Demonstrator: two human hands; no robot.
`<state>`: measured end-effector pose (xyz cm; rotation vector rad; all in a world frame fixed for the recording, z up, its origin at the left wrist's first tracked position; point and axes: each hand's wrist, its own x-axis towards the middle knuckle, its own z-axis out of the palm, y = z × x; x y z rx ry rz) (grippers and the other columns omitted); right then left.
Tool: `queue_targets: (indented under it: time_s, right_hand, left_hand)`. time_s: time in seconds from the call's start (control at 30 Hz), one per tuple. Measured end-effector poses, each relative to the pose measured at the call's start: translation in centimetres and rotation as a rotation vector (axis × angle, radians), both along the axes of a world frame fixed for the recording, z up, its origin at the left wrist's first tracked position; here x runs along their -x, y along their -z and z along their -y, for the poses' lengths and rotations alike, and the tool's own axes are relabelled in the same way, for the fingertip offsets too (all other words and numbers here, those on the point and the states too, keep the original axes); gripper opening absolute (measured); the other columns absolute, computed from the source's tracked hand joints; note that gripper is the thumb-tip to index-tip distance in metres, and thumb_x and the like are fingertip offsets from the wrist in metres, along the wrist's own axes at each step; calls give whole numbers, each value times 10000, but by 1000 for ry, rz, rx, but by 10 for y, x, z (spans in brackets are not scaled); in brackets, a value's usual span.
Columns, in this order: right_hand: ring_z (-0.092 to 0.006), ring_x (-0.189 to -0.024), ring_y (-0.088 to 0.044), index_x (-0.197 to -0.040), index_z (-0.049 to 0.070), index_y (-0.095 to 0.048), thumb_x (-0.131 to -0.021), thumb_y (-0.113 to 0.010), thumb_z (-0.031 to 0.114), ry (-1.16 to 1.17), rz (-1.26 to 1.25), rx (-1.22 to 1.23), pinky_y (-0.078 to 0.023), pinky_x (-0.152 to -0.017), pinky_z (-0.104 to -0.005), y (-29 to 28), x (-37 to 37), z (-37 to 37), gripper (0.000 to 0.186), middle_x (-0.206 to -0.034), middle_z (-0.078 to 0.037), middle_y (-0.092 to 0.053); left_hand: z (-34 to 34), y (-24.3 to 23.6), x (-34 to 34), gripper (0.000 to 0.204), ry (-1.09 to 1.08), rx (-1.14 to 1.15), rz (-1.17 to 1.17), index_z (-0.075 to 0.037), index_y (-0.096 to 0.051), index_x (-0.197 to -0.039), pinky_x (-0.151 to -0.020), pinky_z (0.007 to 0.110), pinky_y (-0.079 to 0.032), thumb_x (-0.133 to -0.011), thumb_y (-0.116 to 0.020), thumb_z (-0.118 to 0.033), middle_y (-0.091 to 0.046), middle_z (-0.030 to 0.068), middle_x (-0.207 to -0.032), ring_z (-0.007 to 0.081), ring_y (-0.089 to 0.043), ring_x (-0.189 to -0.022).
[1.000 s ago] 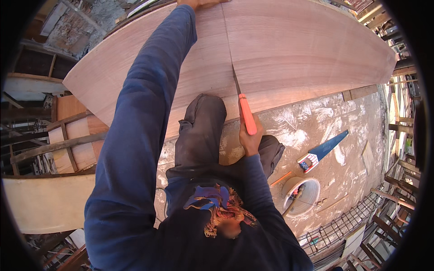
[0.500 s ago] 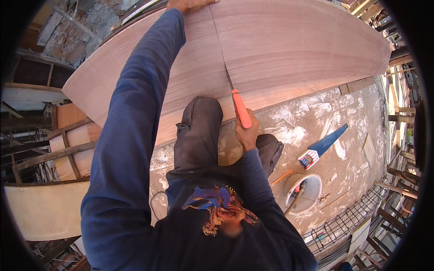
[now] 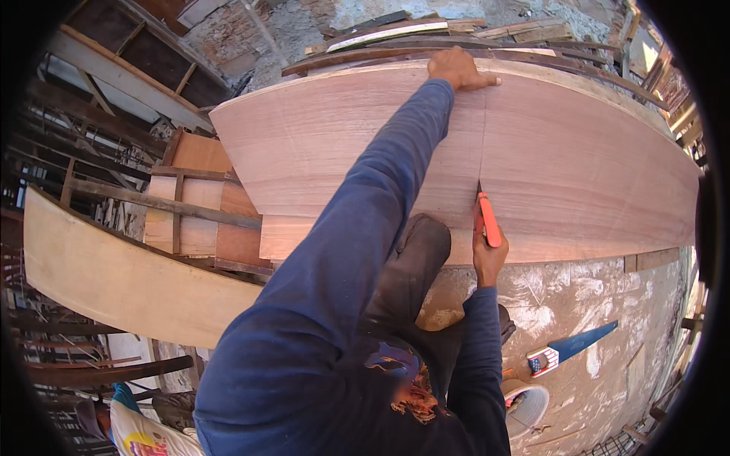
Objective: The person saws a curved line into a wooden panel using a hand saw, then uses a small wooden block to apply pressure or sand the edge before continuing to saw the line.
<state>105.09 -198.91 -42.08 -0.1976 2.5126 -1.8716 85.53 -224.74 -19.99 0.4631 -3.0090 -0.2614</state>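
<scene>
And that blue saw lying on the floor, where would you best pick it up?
Probably by its patterned handle, from above on the person's side: that end lies nearer the person, and the blue blade points away, forward and right. The right hand is closer but holds the orange-handled saw.

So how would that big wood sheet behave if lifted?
The wood sheet probably flexes a bit, since it looks thin for its breadth. Likely awkward to lift, as it spans much of the view. It may be weaker along the thin line at the saw, if that's a cut.
</scene>
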Motion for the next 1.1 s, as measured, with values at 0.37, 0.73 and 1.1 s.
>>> queue_targets:
  time_s: [0.37,0.73,1.1]
  right_hand:
    - [-147,-812,-611,-1071,-35,-652,-800,-570,-61,-27,-143,24,-492,-758,-295,3,-23,4,284,-899,-78,-658]
    - [-78,-548,-423,-1107,-8,-611,-804,-566,-61,-59,-189,50,-386,-534,-253,27,-28,-11,310,-642,21,-448]
    - [-88,-493,-450,-1088,5,-585,-841,-584,-26,-72,-141,72,-387,-488,-261,41,-30,-20,249,-595,14,-469]
  left_hand:
    - [-10,-7,-23,930,36,-108,-105,-14,-699,-1192,-1039,446,-428,-700,-619,-799,-577,196,-1306,361,-550,-1235]
    - [-19,-5,-37,838,35,-87,-185,-19,-714,-1157,-1039,445,-393,-712,-655,-727,-574,192,-1287,349,-502,-1281]
    - [-22,-9,-42,856,31,-79,-195,-23,-726,-1135,-995,435,-423,-691,-662,-753,-557,182,-1328,329,-525,-1242]
